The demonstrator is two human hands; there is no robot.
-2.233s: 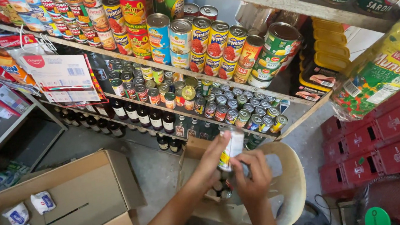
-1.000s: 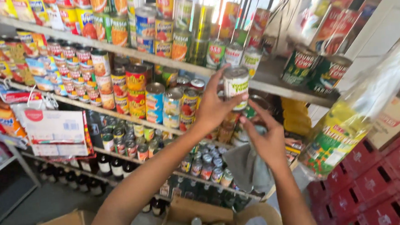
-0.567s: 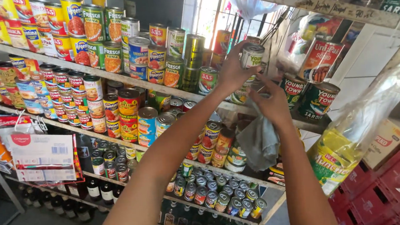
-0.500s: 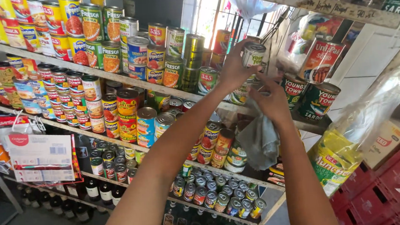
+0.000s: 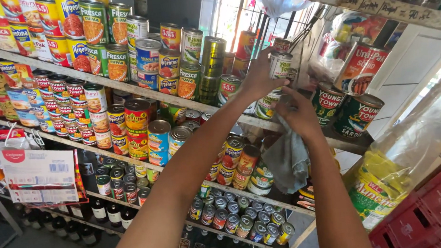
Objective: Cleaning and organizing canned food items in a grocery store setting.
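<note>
- Two hands up at the upper shelf [image 5: 262, 121], both at its right part, near the window bars.
- Left hand [image 5: 260, 78] closed around a white-labelled can [image 5: 280, 64]; fingers wrapped on the can's left side, thumb side hidden.
- Can upright, long axis vertical, stacked on a lower can [image 5: 267, 104] of the same kind; whether fully seated or a touch above it, cannot tell.
- Right hand [image 5: 298, 117] just below and to the right of the held can, not touching it; fingers curled over a grey-blue cloth [image 5: 288, 160] that hangs down from the palm.
- Nearer hand to the can: left, already on it. Right hand sits lower, beside the lower can.
- Can lies up and away from the body, both arms stretched forward and up.
- Neighbours: gold unlabelled cans [image 5: 212, 67] just left of the left hand, green sardine cans [image 5: 327, 102] just right of the right hand, tilted.
- Gap between gold cans and green cans narrow; held can stands in that gap.
</note>
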